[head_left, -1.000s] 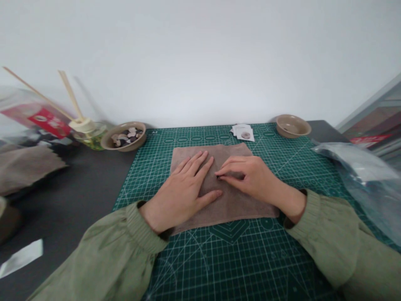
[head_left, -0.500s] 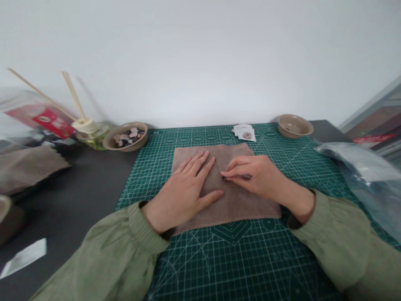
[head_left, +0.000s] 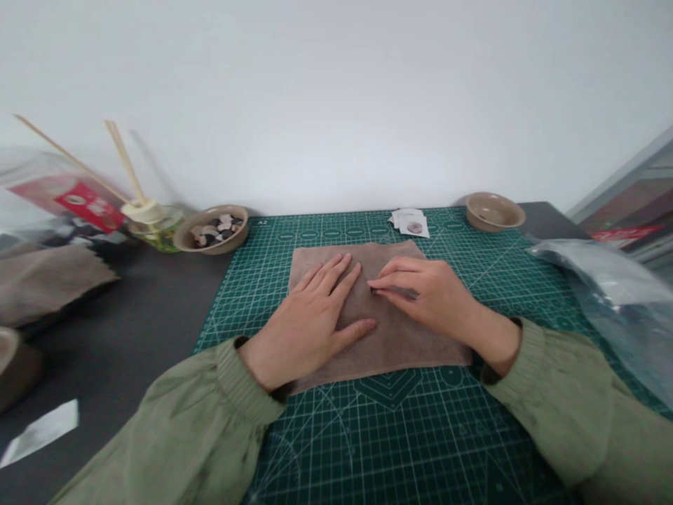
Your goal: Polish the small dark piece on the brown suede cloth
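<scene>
A brown cloth (head_left: 362, 351) lies spread on the green cutting mat (head_left: 326, 449). My left hand (head_left: 310, 315) rests flat on the cloth's left part, fingers stretched and thumb out to the right. Over the middle of the cloth, my right hand (head_left: 436, 291) pinches a small dark piece (head_left: 374, 290) between thumb and fingertips, down at the cloth's surface. Most of that piece is hidden by the fingers, so its kind does not show.
Dark and pinkish pieces fill a brown bowl (head_left: 231, 245) at the back left, beside a reed diffuser (head_left: 144, 212). A second brown bowl (head_left: 488, 223) stands back right, near small printed cards (head_left: 413, 224). A clear plastic bag (head_left: 620, 280) lies at right, folded brown cloth (head_left: 47, 280) at left.
My right hand has shifted slightly left and away from me across the cloth, still pinching the small dark piece. My left hand has stayed in place.
</scene>
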`<state>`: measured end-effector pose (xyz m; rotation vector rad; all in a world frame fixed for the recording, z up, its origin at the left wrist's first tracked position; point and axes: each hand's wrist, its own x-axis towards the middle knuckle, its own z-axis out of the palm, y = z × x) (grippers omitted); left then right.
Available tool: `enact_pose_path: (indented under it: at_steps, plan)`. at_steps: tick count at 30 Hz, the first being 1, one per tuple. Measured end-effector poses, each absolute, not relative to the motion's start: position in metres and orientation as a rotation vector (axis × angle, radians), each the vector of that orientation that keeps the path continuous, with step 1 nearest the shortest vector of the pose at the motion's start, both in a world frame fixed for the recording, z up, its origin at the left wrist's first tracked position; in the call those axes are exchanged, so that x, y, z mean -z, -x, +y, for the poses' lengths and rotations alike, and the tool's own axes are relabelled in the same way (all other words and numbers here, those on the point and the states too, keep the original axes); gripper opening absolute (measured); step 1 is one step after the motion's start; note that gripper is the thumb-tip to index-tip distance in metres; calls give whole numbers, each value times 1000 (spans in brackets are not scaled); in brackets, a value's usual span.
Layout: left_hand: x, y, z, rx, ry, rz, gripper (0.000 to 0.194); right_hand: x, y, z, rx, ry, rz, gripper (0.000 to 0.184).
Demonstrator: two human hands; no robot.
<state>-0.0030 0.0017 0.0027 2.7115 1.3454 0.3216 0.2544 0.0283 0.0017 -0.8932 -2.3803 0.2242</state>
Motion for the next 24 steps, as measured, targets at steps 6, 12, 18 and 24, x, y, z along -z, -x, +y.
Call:
enact_pose_path:
  at_steps: [6, 12, 18, 24]
  plan:
    - [-2, 3, 2, -295, -2723, 1351, 92, -1, -253, 29, -259, 945, -2400, 16]
    - [-2, 3, 2, -302, -2713, 1356, 91, -2, -254, 30, -286, 940, -2381, 13]
    - [-4, 2, 1, -294, -2709, 1354, 91, -3, -252, 30, -264, 944, -2390, 13]
    - [-5, 2, 2, -298, -2697, 1364, 91, -4, -250, 30, -279, 926, -2383, 12]
